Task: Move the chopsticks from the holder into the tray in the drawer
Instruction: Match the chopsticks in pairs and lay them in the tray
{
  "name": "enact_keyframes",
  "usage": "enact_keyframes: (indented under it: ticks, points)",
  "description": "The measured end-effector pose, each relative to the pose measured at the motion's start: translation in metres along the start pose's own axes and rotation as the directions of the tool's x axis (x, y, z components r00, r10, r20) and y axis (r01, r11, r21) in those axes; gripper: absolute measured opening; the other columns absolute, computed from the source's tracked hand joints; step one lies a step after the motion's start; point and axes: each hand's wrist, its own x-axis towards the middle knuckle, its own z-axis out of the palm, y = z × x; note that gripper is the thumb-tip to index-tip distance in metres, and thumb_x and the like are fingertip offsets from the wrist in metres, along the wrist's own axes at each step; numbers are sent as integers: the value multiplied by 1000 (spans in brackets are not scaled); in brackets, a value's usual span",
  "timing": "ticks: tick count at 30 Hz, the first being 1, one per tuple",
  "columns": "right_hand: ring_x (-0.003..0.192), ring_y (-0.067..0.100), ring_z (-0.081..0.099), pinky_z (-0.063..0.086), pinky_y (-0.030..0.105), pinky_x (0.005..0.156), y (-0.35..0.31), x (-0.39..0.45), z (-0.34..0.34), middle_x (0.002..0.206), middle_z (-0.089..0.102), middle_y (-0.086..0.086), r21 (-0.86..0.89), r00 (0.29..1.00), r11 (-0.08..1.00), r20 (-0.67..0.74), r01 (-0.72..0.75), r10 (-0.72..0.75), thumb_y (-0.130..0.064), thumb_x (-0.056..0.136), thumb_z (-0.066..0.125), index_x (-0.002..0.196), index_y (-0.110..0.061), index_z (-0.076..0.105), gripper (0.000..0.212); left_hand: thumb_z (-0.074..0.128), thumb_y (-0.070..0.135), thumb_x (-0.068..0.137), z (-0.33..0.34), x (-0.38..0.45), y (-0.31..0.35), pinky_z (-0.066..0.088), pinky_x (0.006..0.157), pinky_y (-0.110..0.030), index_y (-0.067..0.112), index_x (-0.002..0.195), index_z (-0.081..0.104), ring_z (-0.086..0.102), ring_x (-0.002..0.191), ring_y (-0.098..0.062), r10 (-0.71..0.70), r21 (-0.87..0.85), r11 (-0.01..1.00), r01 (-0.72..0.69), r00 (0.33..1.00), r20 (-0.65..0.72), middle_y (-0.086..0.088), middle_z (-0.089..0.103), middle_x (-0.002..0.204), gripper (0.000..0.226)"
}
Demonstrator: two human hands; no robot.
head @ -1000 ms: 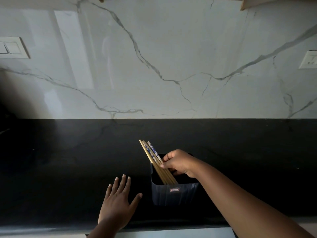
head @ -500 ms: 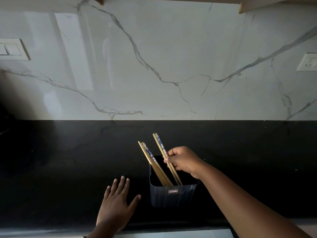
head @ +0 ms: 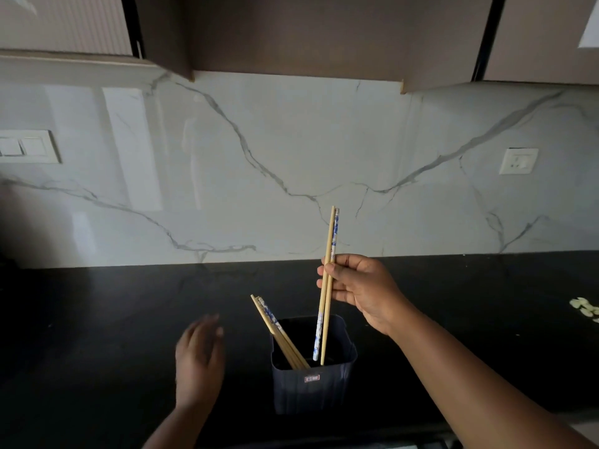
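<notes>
A dark square holder stands on the black counter near its front edge. My right hand pinches a pair of chopsticks, one plain wood and one with a blue pattern, held nearly upright with their tips still just inside the holder's mouth. Several more chopsticks lean to the left inside the holder. My left hand hovers blurred to the left of the holder, fingers relaxed, holding nothing. Neither drawer nor tray is in view.
A white marble backsplash rises behind the counter, with a switch plate at left and a socket at right. Brown wall cabinets hang overhead. Small pale pieces lie on the counter at far right.
My right hand has lifted two chopsticks up out of the bundle, almost clear of the holder. My left hand has risen off the counter. The camera has tilted up, showing the cabinets.
</notes>
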Motion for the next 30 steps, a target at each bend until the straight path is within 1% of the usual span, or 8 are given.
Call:
enact_keyframes:
  ticks: [4, 8, 17, 20, 22, 25, 27, 30]
  points:
    - [88, 23, 73, 60, 33, 74, -12, -8, 16, 94, 77, 9, 4, 1000, 1000, -2, 25, -25, -9, 91, 63, 98, -10, 71, 11, 64, 39, 86, -11, 40, 105, 51, 80, -18, 36, 107, 67, 65, 101, -6, 110, -405, 914, -17, 972, 207, 14, 70, 104, 21]
    - [79, 17, 73, 58, 27, 70, -20, -16, 32, 90, 77, 4, -28, 997, 997, -14, 78, -78, -13, 90, 64, 91, -17, 74, 11, 70, 33, 85, -1, 40, 162, 54, 83, -20, 30, 106, 71, 70, 94, -8, 230, -366, 931, 2, 775, 588, 7, 75, 96, 21]
    - [78, 20, 71, 58, 26, 64, -23, -30, 38, 89, 77, 4, -149, 998, 988, -25, 48, -52, -14, 90, 65, 92, -19, 73, 10, 69, 12, 87, -9, 25, 162, 54, 62, -21, 17, 86, 76, 71, 71, -15, 21, -407, 853, 327, 757, 653, -5, 74, 76, 9]
    - [85, 10, 68, 54, 22, 67, -33, -36, 36, 93, 76, -7, -253, 962, 932, -17, 261, -274, -16, 89, 67, 91, -32, 73, 17, 68, 11, 88, -15, 27, 161, 57, 65, -27, 13, 90, 73, 73, 77, -18, -50, -407, 819, 405, 756, 653, -10, 75, 83, 6]
    - [95, 8, 68, 54, 25, 79, -41, -44, 32, 100, 74, -10, -477, 788, 641, 220, 601, -575, -15, 89, 65, 99, -29, 73, 19, 65, 10, 89, -19, 29, 158, 55, 75, -38, 11, 91, 72, 71, 79, -22, -90, -415, 779, 471, 738, 669, -13, 74, 87, 7]
    - [103, 20, 66, 49, 34, 88, -38, -51, 27, 107, 73, -1, -565, 338, -261, 738, 783, -585, -17, 89, 58, 105, -22, 74, 24, 60, 6, 89, -23, 34, 154, 55, 74, -39, 3, 93, 72, 63, 80, -30, -102, -450, 672, 588, 675, 731, -22, 68, 91, 13]
    - [107, 23, 65, 49, 36, 89, -29, -54, 23, 111, 73, -1, -471, 238, -481, 852, 739, -467, -17, 91, 60, 108, -24, 74, 23, 66, 12, 83, -28, 36, 153, 57, 65, -32, -1, 102, 70, 64, 77, -26, -81, -461, 584, 668, 613, 786, -19, 67, 92, 24]
    - [111, 23, 64, 49, 36, 90, -10, -53, 13, 113, 71, -1, -416, 201, -567, 893, 711, -403, -19, 94, 62, 111, -27, 72, 21, 69, 16, 80, -31, 35, 153, 60, 64, -33, -2, 110, 68, 71, 82, -28, -18, -440, 512, 738, 521, 854, -20, 71, 95, 36]
